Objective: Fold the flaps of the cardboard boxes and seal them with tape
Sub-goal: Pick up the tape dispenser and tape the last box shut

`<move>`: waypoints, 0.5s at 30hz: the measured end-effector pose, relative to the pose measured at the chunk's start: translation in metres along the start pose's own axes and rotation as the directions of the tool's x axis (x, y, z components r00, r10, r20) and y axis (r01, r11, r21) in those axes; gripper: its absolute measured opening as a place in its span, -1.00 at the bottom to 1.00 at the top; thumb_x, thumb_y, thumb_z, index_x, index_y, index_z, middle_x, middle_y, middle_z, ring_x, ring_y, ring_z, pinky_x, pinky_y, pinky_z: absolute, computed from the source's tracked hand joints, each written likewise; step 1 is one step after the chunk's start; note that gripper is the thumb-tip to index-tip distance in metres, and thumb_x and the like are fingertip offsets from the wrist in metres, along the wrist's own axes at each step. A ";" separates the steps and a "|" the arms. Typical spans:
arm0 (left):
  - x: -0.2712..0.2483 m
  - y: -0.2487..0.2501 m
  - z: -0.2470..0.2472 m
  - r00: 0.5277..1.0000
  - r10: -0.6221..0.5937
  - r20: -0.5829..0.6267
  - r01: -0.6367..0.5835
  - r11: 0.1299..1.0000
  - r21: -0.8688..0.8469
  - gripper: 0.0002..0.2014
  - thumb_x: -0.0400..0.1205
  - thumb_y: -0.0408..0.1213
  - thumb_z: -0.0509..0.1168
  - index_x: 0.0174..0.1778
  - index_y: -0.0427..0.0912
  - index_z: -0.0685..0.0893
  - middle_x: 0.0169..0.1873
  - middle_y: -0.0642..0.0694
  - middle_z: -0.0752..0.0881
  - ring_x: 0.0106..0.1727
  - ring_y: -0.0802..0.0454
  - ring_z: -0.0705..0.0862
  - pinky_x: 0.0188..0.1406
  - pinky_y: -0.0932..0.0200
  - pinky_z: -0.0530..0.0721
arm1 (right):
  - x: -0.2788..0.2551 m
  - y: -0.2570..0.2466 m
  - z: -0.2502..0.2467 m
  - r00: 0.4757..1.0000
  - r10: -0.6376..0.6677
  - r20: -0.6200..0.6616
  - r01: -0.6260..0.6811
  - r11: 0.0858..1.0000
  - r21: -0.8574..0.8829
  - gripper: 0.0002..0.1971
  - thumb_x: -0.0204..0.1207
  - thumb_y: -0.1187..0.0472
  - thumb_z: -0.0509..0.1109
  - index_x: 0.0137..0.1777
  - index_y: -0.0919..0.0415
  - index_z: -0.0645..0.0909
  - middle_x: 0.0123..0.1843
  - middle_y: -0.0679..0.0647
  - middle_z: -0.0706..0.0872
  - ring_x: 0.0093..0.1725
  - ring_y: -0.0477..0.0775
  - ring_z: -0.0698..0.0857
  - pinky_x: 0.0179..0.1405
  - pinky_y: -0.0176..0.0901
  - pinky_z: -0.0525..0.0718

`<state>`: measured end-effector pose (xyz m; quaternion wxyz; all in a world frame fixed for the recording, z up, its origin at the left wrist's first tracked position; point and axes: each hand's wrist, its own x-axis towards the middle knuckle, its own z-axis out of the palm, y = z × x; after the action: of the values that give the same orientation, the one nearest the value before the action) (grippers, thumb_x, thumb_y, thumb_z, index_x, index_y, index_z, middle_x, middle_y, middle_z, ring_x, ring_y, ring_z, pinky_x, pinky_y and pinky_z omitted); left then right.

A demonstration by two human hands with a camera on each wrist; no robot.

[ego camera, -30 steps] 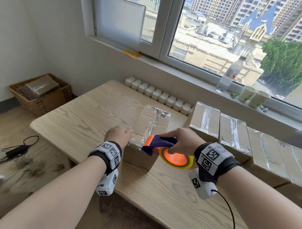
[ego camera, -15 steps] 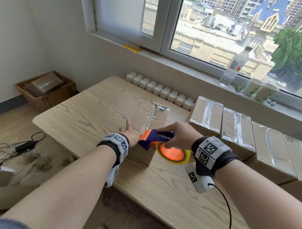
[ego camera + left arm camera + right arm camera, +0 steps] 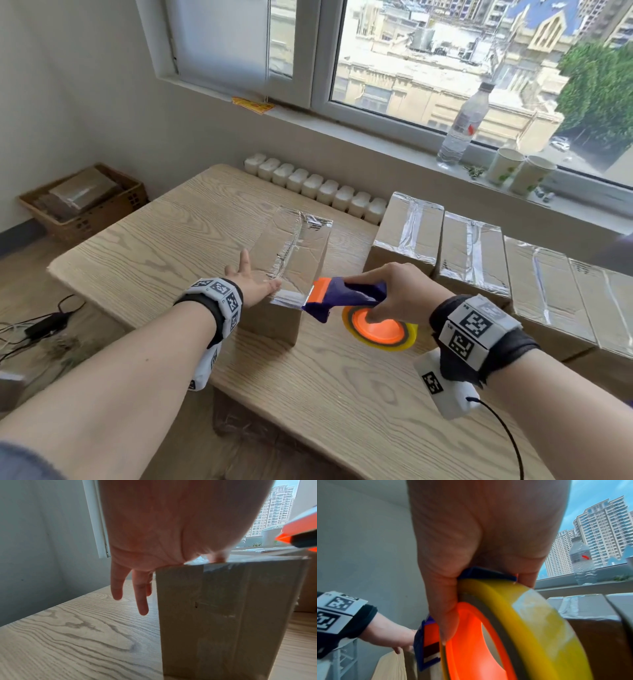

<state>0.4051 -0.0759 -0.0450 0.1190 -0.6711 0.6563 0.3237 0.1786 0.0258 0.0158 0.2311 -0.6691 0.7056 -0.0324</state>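
A tall cardboard box (image 3: 301,253) stands on the wooden table (image 3: 154,246), its top flaps closed under shiny clear tape. My left hand (image 3: 251,284) lies against the box's near left corner, its fingers (image 3: 142,601) straight down the left side and the thumb (image 3: 217,559) pressing the taped top edge. My right hand (image 3: 400,294) grips a blue and orange tape dispenser (image 3: 346,296) with a yellow tape roll (image 3: 380,330). Its toothed orange end sits at the box's near right edge. In the right wrist view my fingers curl round the handle above the roll (image 3: 530,622).
Several taped boxes (image 3: 476,253) stand in a row to the right on the table. A row of small white bottles (image 3: 318,185) lines the far edge. A water bottle (image 3: 462,130) and paper cups (image 3: 507,168) sit on the sill. A basket (image 3: 85,202) and cables (image 3: 41,325) are on the floor.
My left hand has uncurled and spread down the box's left side, thumb on top. The dispenser has moved right, off the box top to its near right edge.
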 end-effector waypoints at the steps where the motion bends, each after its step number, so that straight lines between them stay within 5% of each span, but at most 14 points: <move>1: 0.000 0.000 0.001 1.000 0.004 -0.003 -0.004 1.000 0.018 0.02 0.54 0.40 0.07 0.60 -0.01 -0.47 0.64 -0.32 -0.24 0.65 -0.35 0.01 0.59 -0.17 0.01 | -0.003 0.005 0.000 1.000 0.007 -0.004 -0.007 1.000 -0.004 -0.34 0.23 0.18 0.60 0.34 -0.32 0.57 -0.18 -0.25 0.59 -0.08 -0.08 0.60 -0.11 -0.22 0.57; 8: 0.007 -0.005 0.003 1.000 0.026 0.010 -0.027 0.999 0.024 0.28 0.25 0.59 0.17 0.56 0.05 -0.53 0.64 -0.33 -0.23 0.66 -0.32 0.01 0.61 -0.24 0.00 | -0.001 0.008 0.014 1.000 -0.009 -0.017 0.008 0.998 -0.058 -0.33 0.29 0.16 0.54 0.38 -0.37 0.50 -0.04 -0.07 0.57 0.04 -0.02 0.49 -0.03 -0.15 0.52; 11: 0.010 -0.005 0.006 0.997 0.067 -0.046 -0.062 0.993 0.098 0.26 0.28 0.60 0.12 0.59 -0.03 -0.49 0.65 -0.20 -0.29 0.68 -0.20 -0.16 0.60 -0.28 -0.12 | 0.001 0.008 0.016 1.000 -0.009 -0.018 0.007 0.997 -0.081 -0.34 0.31 0.15 0.53 0.39 -0.36 0.49 -0.05 -0.09 0.53 0.02 -0.04 0.44 -0.09 -0.20 0.42; 15: 0.013 0.006 0.011 0.928 0.357 -0.107 -0.289 0.871 0.397 -0.02 0.55 0.44 -0.09 0.61 -0.09 -0.44 0.61 -0.04 -0.44 0.64 0.02 -0.38 0.57 -0.18 -0.31 | 0.002 0.008 0.016 1.000 -0.017 -0.016 0.015 0.994 -0.110 -0.35 0.32 0.17 0.52 0.40 -0.33 0.50 -0.06 -0.11 0.51 -0.01 -0.06 0.43 -0.13 -0.22 0.38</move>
<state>0.3957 -0.0805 -0.0598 0.1301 -0.5424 0.8168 0.1471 0.1769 0.0290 -0.0024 0.1877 -0.6860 0.7030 -0.0010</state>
